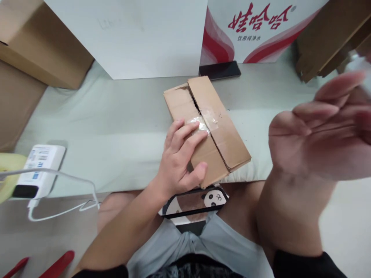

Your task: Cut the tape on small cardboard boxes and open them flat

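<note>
A flat brown cardboard box (216, 127) lies on the pale table (116, 123) in front of me, its flaps joined by clear tape (207, 119) across the seam. My left hand (181, 158) rests on the box's near left part, fingers spread flat over the tape, thumb at the near edge. My right hand (319, 131) is raised close to the camera at the right, palm toward me, fingers stretched out and blurred. A whitish blurred thing (359, 65) shows at its fingertips; whether the hand holds it is unclear.
A black phone (220, 70) lies behind the box. A white panel (136, 34) and a red-and-white printed carton (257, 27) stand at the back. Brown cartons sit at the far left (37, 42) and far right (324, 38). A white power bank (39, 170) with cable lies left.
</note>
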Action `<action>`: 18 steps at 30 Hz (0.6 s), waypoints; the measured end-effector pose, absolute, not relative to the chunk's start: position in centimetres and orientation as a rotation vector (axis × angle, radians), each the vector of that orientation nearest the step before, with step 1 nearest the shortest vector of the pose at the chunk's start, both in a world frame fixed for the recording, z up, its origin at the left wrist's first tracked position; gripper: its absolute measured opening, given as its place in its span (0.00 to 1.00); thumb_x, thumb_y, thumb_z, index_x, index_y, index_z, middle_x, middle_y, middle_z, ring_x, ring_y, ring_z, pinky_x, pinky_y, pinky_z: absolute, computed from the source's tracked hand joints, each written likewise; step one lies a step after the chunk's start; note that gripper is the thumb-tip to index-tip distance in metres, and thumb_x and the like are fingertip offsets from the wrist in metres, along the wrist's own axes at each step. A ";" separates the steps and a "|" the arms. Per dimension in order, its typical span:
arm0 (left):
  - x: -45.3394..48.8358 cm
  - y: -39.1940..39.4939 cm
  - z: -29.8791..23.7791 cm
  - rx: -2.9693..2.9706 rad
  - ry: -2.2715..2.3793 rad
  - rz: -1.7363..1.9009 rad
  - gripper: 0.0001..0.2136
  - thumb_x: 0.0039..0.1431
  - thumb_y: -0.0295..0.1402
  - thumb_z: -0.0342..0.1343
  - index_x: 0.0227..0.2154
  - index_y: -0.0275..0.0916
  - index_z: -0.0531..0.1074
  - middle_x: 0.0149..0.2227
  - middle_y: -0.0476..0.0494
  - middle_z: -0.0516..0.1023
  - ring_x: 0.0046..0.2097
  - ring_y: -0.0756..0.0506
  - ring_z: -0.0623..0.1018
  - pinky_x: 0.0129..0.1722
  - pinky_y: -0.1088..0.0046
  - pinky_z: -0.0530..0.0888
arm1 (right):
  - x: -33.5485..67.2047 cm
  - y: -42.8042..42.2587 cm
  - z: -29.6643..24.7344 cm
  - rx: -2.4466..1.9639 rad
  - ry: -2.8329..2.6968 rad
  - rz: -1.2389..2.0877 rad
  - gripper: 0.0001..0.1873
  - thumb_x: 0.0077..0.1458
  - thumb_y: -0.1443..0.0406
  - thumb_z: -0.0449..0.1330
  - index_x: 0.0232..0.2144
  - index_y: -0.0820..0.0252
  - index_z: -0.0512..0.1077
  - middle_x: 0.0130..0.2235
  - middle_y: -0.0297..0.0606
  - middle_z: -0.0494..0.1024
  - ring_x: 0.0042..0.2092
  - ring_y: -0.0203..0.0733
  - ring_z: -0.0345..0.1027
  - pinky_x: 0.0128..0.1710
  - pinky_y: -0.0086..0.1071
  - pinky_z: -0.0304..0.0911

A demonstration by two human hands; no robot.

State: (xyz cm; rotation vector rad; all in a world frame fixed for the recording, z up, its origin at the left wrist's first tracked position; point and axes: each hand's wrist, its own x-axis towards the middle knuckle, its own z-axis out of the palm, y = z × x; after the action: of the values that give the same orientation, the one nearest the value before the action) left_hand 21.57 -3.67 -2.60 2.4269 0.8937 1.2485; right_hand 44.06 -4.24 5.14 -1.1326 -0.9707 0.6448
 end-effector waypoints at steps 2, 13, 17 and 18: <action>21.6 -3.6 -2.7 2.418 0.885 1.255 0.26 0.65 0.45 0.49 0.64 0.45 0.66 0.62 0.37 0.72 0.68 0.33 0.67 0.72 0.45 0.59 | 43.6 -4.5 5.3 -0.963 -0.898 0.773 0.15 0.49 0.65 0.60 0.39 0.43 0.77 0.34 0.27 0.81 0.23 0.34 0.66 0.15 0.28 0.53; 20.9 -3.5 -3.2 2.401 0.835 1.261 0.27 0.65 0.48 0.52 0.64 0.46 0.65 0.64 0.37 0.71 0.69 0.33 0.65 0.72 0.45 0.61 | 38.9 -6.1 5.6 -1.499 -1.395 0.716 0.09 0.56 0.64 0.62 0.40 0.53 0.67 0.34 0.31 0.77 0.28 0.37 0.70 0.25 0.32 0.66; 20.7 -3.6 -3.3 2.415 0.872 1.277 0.26 0.65 0.48 0.50 0.63 0.43 0.68 0.63 0.36 0.73 0.70 0.33 0.66 0.72 0.45 0.61 | 39.2 -6.1 5.2 -1.567 -1.473 0.669 0.08 0.56 0.63 0.64 0.35 0.52 0.67 0.33 0.32 0.80 0.28 0.39 0.72 0.28 0.35 0.69; 20.7 -3.6 -3.3 2.423 0.885 1.273 0.26 0.66 0.48 0.50 0.63 0.43 0.68 0.63 0.37 0.73 0.70 0.33 0.67 0.72 0.45 0.61 | 39.2 -6.1 5.0 -1.572 -1.485 0.632 0.08 0.56 0.62 0.64 0.35 0.52 0.68 0.31 0.32 0.80 0.27 0.38 0.72 0.28 0.35 0.69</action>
State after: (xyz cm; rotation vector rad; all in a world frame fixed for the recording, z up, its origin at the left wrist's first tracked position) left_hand 20.71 -3.61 -3.30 2.4232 0.8846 1.2728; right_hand 39.19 -6.14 4.98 -1.5724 -1.4847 0.6323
